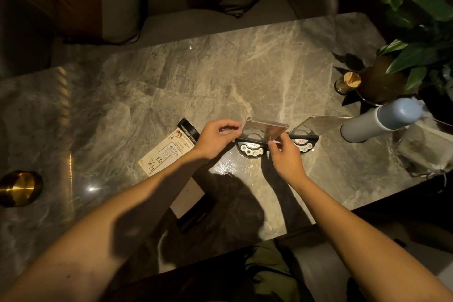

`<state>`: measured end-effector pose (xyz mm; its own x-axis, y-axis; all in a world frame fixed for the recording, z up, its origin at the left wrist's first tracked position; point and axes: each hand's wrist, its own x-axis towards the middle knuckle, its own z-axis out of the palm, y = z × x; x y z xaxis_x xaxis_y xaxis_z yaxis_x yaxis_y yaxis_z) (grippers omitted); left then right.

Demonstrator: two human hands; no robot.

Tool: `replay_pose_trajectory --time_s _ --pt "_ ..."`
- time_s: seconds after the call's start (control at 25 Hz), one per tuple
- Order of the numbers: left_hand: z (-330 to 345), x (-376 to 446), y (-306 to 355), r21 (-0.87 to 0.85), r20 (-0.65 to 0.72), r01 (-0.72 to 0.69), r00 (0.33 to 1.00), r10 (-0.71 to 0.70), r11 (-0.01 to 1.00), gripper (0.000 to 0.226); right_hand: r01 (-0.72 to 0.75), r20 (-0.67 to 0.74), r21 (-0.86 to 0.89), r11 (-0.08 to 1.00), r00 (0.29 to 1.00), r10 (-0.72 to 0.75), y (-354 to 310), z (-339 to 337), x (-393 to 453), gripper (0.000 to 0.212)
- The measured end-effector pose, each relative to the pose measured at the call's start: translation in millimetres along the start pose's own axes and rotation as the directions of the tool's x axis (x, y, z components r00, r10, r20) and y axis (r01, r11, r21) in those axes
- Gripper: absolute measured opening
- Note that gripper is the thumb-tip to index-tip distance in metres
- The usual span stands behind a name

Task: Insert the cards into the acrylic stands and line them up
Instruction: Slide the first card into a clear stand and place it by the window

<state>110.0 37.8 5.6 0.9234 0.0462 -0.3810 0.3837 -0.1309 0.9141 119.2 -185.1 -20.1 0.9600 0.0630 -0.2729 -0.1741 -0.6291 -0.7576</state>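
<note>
A: What's on the marble table (147, 95)?
B: Two acrylic stands; its far half lies bare. The left hand (215, 138) and right hand (285, 154) pinch the nearer acrylic stand (263, 130) by its side edges; the second stand (316, 125) sits just right.
A: Cards?
B: One card (164, 154) lies flat beside the left wrist, printed "03".

- Single view: a wide-angle camera worn on the person's head.
- Orientation: faces forward and steeply down onto the marble table (220, 76).
- Proximity: close; both forearms enter from the bottom edge.
- Far limit: the sofa (171, 7) behind the table.
</note>
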Motion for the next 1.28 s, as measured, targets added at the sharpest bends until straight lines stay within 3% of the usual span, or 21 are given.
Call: replay_pose_trajectory --time_s 0.12,0.2,0.32,0.48,0.64,0.76,0.84,0.96,1.04,1.16,1.28 --pt "-22.9 -18.9 -8.9 0.043 -0.084 0.017 0.996 -0.014 0.999 0.036 -0.082 -0.042 -0.085 0.993 0.996 0.078 -10.4 8.3 -24.2 0.023" --pt "-44.1 -40.3 -21.8 0.084 -0.151 0.035 0.988 -0.022 0.996 0.042 -0.048 0.003 -0.162 0.986 0.999 0.049 -19.9 22.8 -42.0 0.021" --pt "-66.4 -75.7 -44.0 -0.06 -0.232 0.097 0.967 -0.109 0.993 0.044 0.045 0.17 -0.126 0.991 0.985 -0.023 -41.0 48.2 -49.1 0.033" --pt "-87.8 -126.0 -82.2 -0.064 -0.464 0.178 0.866 -0.187 0.982 0.057 0.084 0.501 0.018 0.996 0.861 -0.081 -82.5 89.3 -62.1 0.05" --pt "-92.1 -160.1 -111.4 -0.16 -0.499 0.304 0.796 -0.343 0.939 0.068 0.025 0.651 0.077 0.997 0.756 -0.069 -89.9 125.9 -71.5 0.058" --pt "-86.0 -173.9 -129.3 -0.088 -0.502 0.326 0.802 -0.324 0.941 0.07 0.066 0.696 0.011 0.998 0.716 -0.055 -81.0 144.8 -77.9 0.064" --pt "-81.5 -178.7 -136.1 -0.14 -0.473 0.361 0.794 -0.382 0.922 0.073 0.081 0.712 -0.041 0.996 0.701 -0.028 -77.2 151.5 -82.4 0.066" --pt "-75.0 -177.6 -135.8 -0.349 -0.406 0.422 0.737 -0.541 0.837 0.079 0.115 0.71 -0.084 0.99 0.704 -0.021 -73.8 158.3 -83.2 0.064" --pt "-72.1 -173.4 -136.0 -0.493 -0.333 0.387 0.743 -0.58 0.779 0.066 0.106 0.692 -0.088 0.991 0.722 -0.016 -77.4 157.9 -84.6 0.066" --pt "-72.0 -167.0 -137.9 -0.508 -0.338 0.346 0.763 -0.552 0.789 0.044 0.081 0.64 -0.04 0.996 0.768 -0.037 -85.2 147.8 -86.5 0.065" --pt "-76.1 -156.3 -124.9 -0.54 -0.316 0.308 0.788 -0.528 0.783 0.043 0.015 0.542 0.02 1.0 0.84 -0.024 -89.1 134.9 -82.5 0.049"
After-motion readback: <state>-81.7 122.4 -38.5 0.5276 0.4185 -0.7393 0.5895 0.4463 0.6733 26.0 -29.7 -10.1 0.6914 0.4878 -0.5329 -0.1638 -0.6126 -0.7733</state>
